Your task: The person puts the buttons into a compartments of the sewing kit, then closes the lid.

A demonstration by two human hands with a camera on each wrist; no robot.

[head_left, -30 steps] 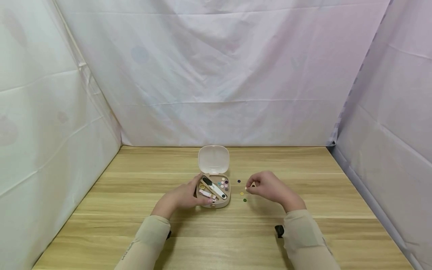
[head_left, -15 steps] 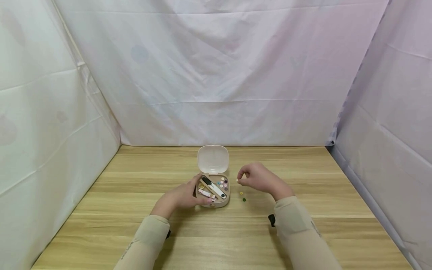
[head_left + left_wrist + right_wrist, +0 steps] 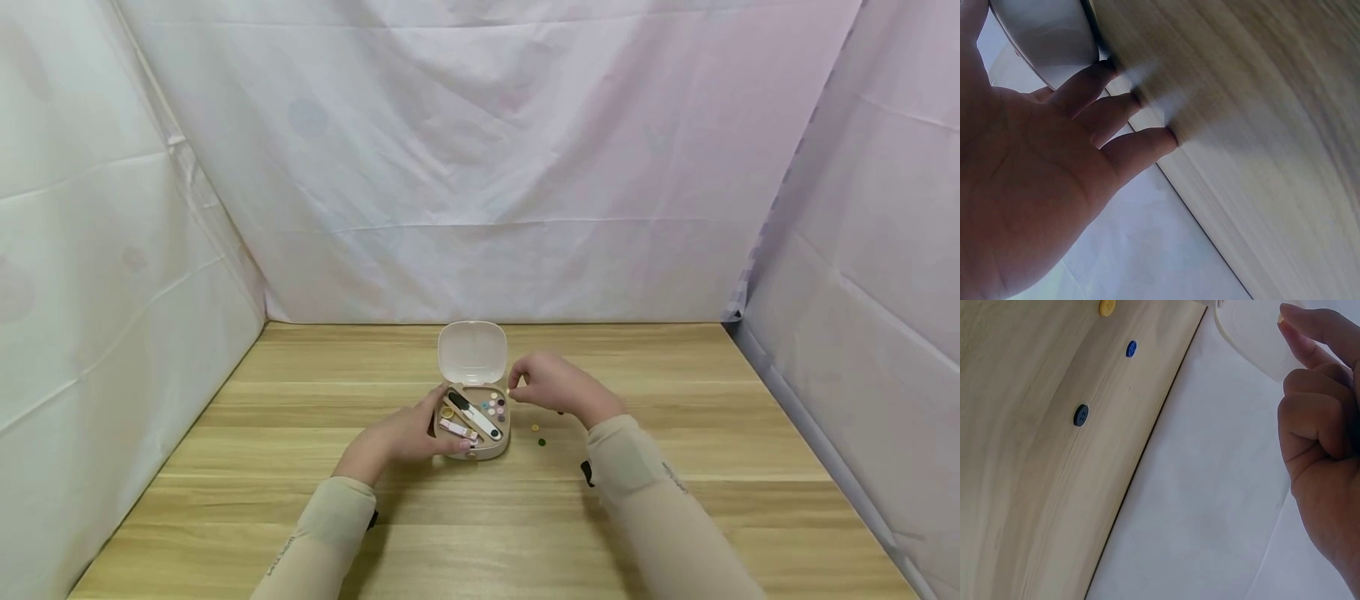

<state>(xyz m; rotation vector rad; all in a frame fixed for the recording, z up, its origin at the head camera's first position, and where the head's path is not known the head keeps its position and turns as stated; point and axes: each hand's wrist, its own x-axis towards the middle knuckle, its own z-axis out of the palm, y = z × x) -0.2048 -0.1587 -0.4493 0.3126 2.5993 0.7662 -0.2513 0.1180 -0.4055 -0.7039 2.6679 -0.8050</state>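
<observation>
A small cream box point(image 3: 491, 452) stands on the wooden table, its translucent lid point(image 3: 472, 354) raised. My left hand point(image 3: 408, 432) grips the box's left side, thumb at the front and index finger at the back; in the left wrist view several fingertips touch the table. Between thumb and index finger, my right hand point(image 3: 558, 387) pinches a small pale button point(image 3: 1280, 319) just beside the box's back right corner. Several buttons point(image 3: 492, 412) lie in the right compartment. A white-and-black slim tool point(image 3: 476, 417), a yellow ring point(image 3: 447, 412) and a pink-and-white piece point(image 3: 458, 429) fill the rest.
Right of the box lie a yellow button point(image 3: 536, 427) and a green button point(image 3: 542, 442). The right wrist view shows a blue button point(image 3: 1131, 348) and a dark button point(image 3: 1081, 415) on the table. White cloth point(image 3: 480, 167) hangs behind the table and at both sides.
My right hand has moved left from the loose buttons to the box's right edge, carrying the pale button. My left hand keeps its hold on the box.
</observation>
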